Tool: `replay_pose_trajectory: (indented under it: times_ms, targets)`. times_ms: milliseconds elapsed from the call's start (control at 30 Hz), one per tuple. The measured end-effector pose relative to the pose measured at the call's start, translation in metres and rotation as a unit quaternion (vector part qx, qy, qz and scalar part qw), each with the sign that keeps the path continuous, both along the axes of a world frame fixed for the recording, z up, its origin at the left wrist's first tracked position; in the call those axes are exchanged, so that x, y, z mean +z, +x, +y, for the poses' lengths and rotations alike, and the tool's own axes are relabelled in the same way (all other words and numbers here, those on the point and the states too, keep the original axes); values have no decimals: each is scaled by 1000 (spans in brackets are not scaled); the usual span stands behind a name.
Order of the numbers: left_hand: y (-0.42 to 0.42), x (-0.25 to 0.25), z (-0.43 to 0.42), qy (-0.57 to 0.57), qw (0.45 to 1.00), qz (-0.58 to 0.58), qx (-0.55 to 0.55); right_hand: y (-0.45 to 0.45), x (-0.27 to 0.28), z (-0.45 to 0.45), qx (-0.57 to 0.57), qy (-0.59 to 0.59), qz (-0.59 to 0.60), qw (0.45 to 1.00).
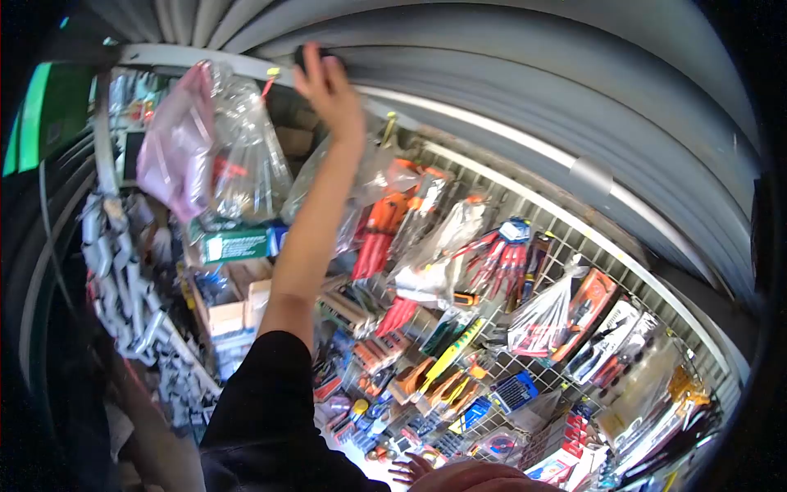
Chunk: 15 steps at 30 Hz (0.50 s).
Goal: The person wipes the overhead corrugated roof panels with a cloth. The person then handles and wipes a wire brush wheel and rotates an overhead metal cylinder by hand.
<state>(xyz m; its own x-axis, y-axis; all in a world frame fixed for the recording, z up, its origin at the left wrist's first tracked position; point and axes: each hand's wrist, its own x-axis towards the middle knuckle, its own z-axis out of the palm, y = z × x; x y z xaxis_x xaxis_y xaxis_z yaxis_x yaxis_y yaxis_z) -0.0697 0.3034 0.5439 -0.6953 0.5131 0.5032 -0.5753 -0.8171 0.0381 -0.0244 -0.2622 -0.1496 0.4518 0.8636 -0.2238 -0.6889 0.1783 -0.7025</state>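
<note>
1. Shutter point(533, 74), above the raised hand point(332, 98): ribbed grey metal, dull sheen.
2. Bar point(492, 128), right of the hand: smooth metal.
3. Bags point(246, 148), left of it: thin, glossy, wrinkled plastic.
4. Box point(225, 318), below it: matt cardboard.
5. Sleeve point(262, 394), below it: matt black cloth.

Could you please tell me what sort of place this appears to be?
Probably a small hardware shop or stall: red-handled tools hang on display among clear plastic bags, beneath what looks like a ribbed metal shutter.
</note>
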Motion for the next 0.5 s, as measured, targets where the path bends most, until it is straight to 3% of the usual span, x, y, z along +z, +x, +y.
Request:
replay_pose_trajectory:
  times_ms: [67, 133, 167, 200, 233, 300, 433, 500]
  targets:
    - [10, 22, 73, -43, 997, -30, 47, -18, -3, -1, -43, -10, -100, 994]
    - [6, 39, 97, -57, 986, -91, -129, -33, 1, -1, -80, -22, -164, 983]
    - [-5, 41, 81, -86, 979, -100, -157, -40, 3, -1, -96, -21, -181, 979]
    - [-12, 42, 60, -49, 966, -128, -219, -46, 5, -1, -112, -20, -197, 974]
    - [-8, 38, 53, 16, 969, -127, -211, -51, 8, 1, -125, -20, -209, 970]
    - [-9, 18, -12, -54, 998, -20, -19, -62, 11, 3, -150, -19, -231, 961]
    - [-4, -24, -119, 105, 989, 52, 85, -86, 22, 10, -202, -24, -270, 941]
    - [-2, -29, -144, 195, 969, 29, 150, -96, 30, 15, -223, -21, -290, 930]
